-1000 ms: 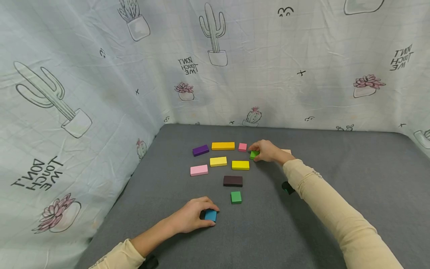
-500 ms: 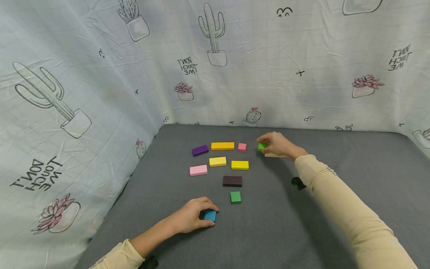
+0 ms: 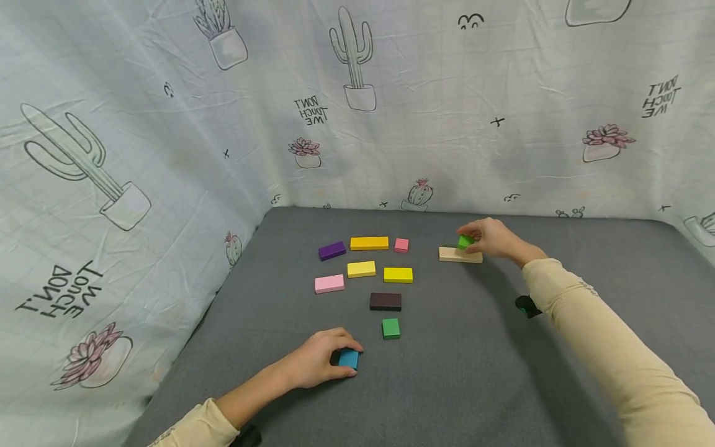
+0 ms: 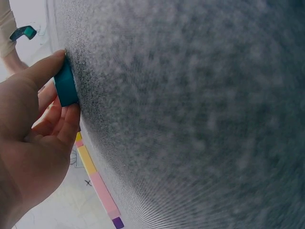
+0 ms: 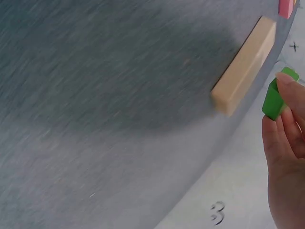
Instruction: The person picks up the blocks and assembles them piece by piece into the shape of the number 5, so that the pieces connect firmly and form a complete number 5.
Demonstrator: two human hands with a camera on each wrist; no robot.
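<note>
At the near part of the grey table, my left hand (image 3: 321, 359) pinches a blue block (image 3: 349, 359) between thumb and fingers, and the block sits on the cloth. In the left wrist view that block (image 4: 66, 85) looks teal. Farther off on the right, my right hand (image 3: 496, 238) pinches a light green block (image 3: 465, 241), held up off the table in the right wrist view. Beside it in that view lies a long natural-wood block (image 5: 245, 67). From the head camera, the green block overlaps the wooden block's (image 3: 449, 255) upper edge.
Left of the wooden block lie purple (image 3: 332, 251), orange (image 3: 369, 243), small pink (image 3: 401, 245), pale yellow (image 3: 361, 269), yellow (image 3: 398, 275) and light pink (image 3: 329, 284) blocks. Nearer are a dark brown block (image 3: 385, 302) and a green block (image 3: 391, 328). A cactus-print sheet (image 3: 436, 112) hangs behind.
My right hand has carried the light green block from beside the small pink block to the right, over by the wooden block, which is now uncovered. The left hand stays on the blue block.
</note>
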